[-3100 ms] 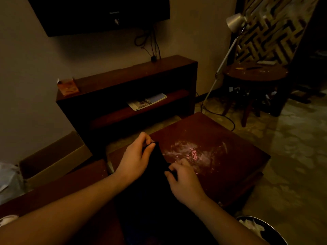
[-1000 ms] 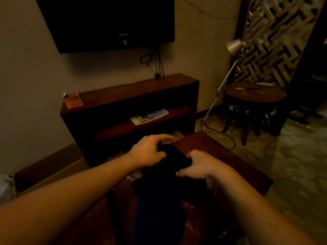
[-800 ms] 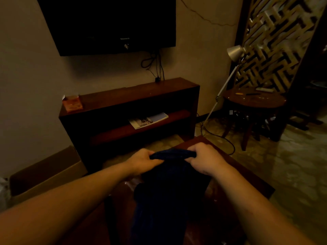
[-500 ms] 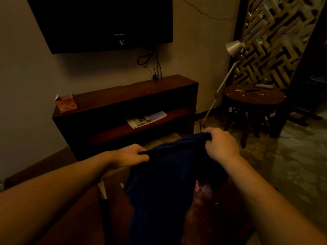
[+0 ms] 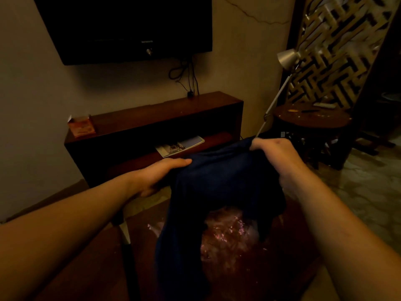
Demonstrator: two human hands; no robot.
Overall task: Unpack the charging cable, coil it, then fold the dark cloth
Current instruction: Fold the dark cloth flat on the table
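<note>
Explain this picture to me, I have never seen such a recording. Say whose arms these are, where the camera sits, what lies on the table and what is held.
There is no machine here. A person wears one wide-angle camera on the head, looking forward and down, so the two bare arms are that person's own. The left hand and the right hand each grip the top edge of a dark cloth, lifted and spread between them. Its lower part hangs down over the reddish wooden table. The light is dim, so I cannot make out anything else on the table for certain. Behind stand a low wooden shelf, a wall television and a lamp.
</note>
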